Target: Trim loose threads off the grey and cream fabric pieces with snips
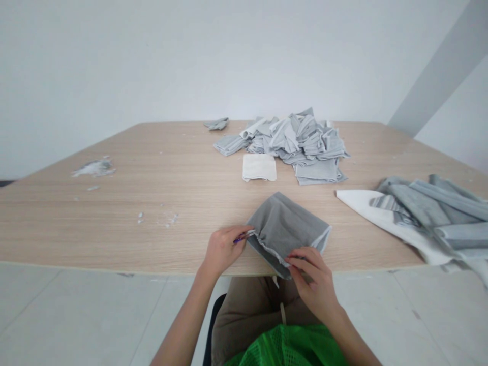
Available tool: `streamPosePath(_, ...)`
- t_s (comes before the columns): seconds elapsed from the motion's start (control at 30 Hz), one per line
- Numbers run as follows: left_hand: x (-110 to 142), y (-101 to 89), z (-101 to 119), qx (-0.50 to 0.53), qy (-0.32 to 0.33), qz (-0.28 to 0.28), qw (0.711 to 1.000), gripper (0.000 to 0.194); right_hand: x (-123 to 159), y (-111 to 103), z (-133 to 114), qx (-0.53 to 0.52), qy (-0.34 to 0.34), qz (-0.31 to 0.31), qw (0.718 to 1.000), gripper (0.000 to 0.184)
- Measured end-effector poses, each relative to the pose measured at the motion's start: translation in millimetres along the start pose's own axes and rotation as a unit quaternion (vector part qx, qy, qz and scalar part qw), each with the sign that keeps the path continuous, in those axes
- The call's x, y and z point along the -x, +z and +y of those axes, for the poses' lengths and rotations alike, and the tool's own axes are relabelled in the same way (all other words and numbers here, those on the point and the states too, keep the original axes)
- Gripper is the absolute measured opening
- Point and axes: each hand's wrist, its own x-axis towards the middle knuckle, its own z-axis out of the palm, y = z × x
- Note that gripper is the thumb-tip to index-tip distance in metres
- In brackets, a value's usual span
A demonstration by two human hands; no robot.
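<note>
Pinching a small purple tool [238,239] in the left hand [224,247], fingertips right at the grey cloth's [285,221] open edge, and pinching that same edge further along with the right hand [315,277]. Got the cloth lying at the table's [183,203] near side, just in front of a folded white cloth [259,166], with a messy grey heap [301,140] behind.

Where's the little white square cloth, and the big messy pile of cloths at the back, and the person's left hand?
White square cloth [259,167]: head view, its middle.
Messy pile [301,140]: head view, its middle.
Left hand [224,248]: head view, back of the hand.
</note>
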Motion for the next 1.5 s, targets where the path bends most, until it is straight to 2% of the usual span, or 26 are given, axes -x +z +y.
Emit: streamPosePath(1.5, 2, 3.0, -9, 0.026, -0.035, 0.069, 0.997, 0.022, 21, -32, -3, 0.027, -0.036, 0.059, 0.997, 0.033)
